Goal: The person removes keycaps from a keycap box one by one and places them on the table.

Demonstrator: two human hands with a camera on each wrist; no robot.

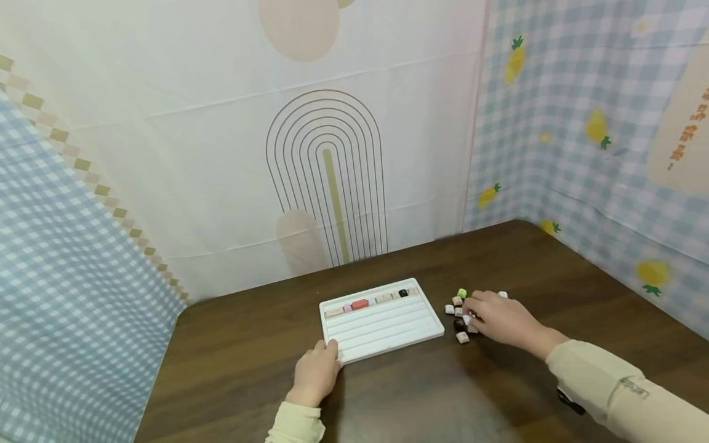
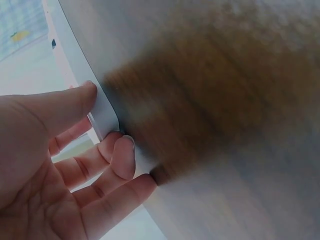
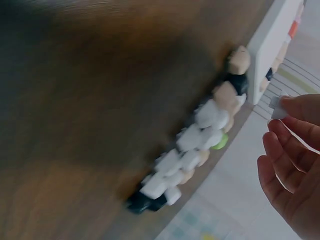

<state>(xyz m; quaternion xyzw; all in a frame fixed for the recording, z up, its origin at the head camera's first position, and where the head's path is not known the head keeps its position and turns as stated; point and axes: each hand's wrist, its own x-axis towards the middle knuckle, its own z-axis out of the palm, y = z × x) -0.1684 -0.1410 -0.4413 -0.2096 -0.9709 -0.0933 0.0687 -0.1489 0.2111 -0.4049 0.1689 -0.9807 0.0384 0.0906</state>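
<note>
A white ridged tray [image 1: 382, 320] lies on the table, with a row of keycaps in its far groove, among them a red keycap [image 1: 360, 304] and a black keycap [image 1: 403, 293]. My left hand [image 1: 317, 372] holds the near left corner of the tray, thumb on one side and fingers curled at the other in the left wrist view. To the right of the tray, my right hand [image 1: 501, 317] is over a pile of loose keycaps [image 1: 462, 338]. In the right wrist view its thumb and forefinger pinch a small pale keycap [image 3: 277, 107], held above the table.
The loose pile includes white keycaps [image 3: 191, 137], dark keycaps [image 3: 142, 201] and a green keycap [image 1: 462, 293]. Patterned cloth [image 1: 221, 154] hangs behind the brown wooden table [image 1: 238, 369] and along both sides.
</note>
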